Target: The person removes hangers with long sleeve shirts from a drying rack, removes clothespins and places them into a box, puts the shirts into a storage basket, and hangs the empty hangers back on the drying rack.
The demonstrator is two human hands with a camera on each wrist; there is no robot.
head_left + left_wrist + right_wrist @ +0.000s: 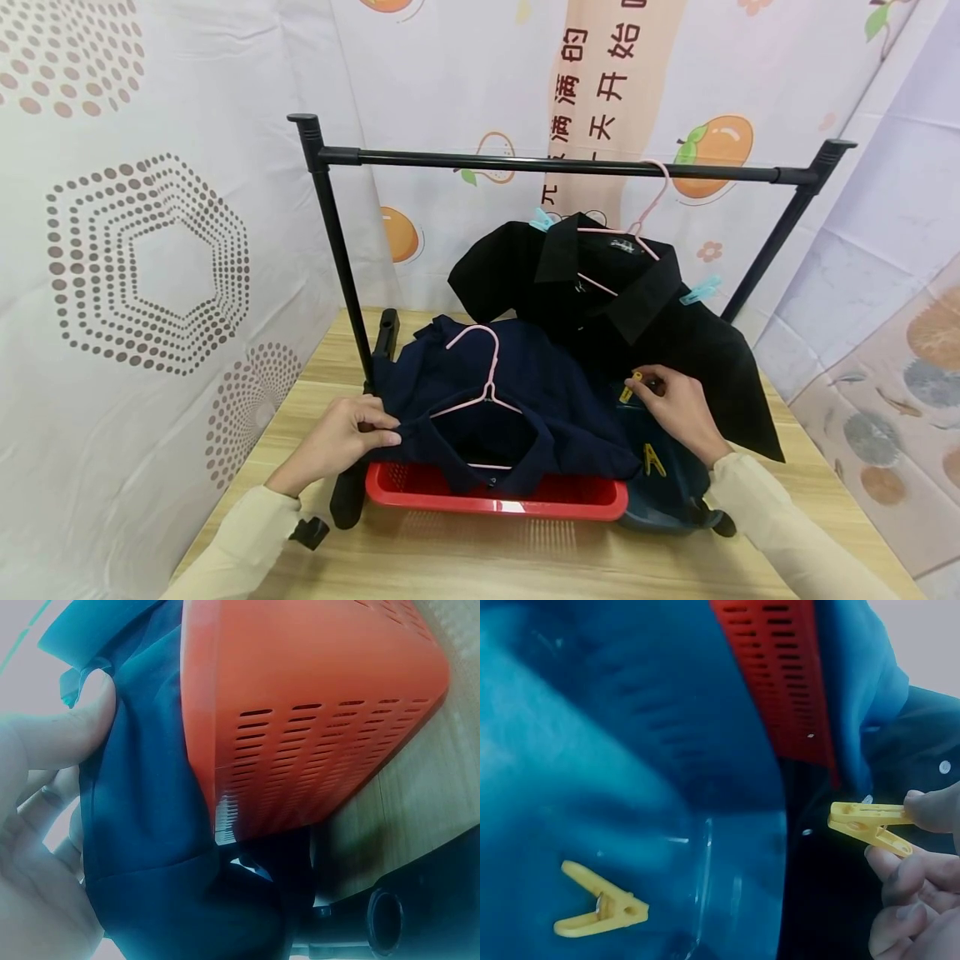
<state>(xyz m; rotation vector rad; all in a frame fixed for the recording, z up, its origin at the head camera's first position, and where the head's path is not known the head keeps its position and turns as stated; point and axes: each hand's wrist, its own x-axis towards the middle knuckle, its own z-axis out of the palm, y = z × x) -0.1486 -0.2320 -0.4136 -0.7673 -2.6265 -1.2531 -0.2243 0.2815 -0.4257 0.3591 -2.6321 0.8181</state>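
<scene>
A navy collared shirt [517,358] lies over the red basket [495,504], with a pink hanger [491,387] inside its neck. My left hand [352,433] pinches the shirt's left shoulder; in the left wrist view the thumb [94,709] presses on the dark cloth [150,787]. Between thumb and fingertips my right hand [675,404] holds a yellow clothespin [870,821] above the dark blue basin [660,508]. Another yellow clothespin [604,904] lies in that basin.
A black rack [487,161] stands over the baskets. From its bar hangs a black shirt [645,308] on a pink hanger, with light blue clothespins [701,290] at its shoulders. A small black piece [309,532] lies on the wooden table [420,558] at front left.
</scene>
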